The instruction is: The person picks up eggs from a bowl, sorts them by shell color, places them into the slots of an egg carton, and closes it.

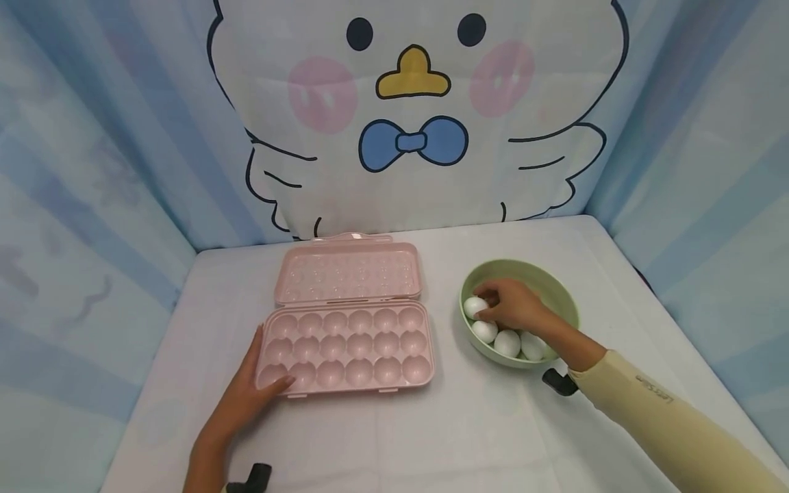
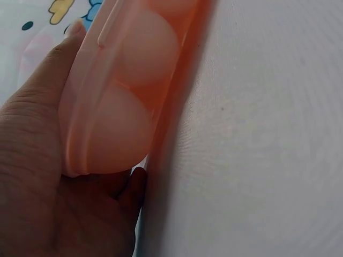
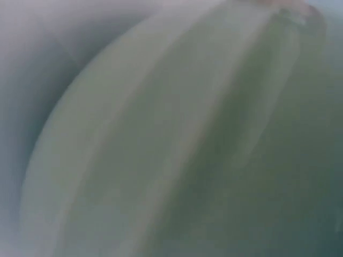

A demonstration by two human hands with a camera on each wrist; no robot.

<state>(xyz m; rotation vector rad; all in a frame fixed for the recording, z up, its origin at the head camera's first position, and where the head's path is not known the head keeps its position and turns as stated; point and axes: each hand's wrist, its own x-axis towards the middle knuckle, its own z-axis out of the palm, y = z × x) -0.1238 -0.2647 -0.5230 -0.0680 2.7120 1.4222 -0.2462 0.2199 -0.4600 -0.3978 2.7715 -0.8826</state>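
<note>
A pink plastic egg box lies with its lid folded back, its rows of round cups holding nothing. My left hand grips its near left corner, the thumb over the rim; in the left wrist view the hand wraps the end of the box, with a fingertip low beside the cups. Inside a green bowl, my right hand pinches a white egg between thumb and fingers near the left wall. Several other white eggs lie along the bowl's near side.
A white cloth covers the table, its far edge against a printed curtain. Blue striped curtains stand at both sides. The right wrist view is blurred, filled mostly by the bowl's green wall.
</note>
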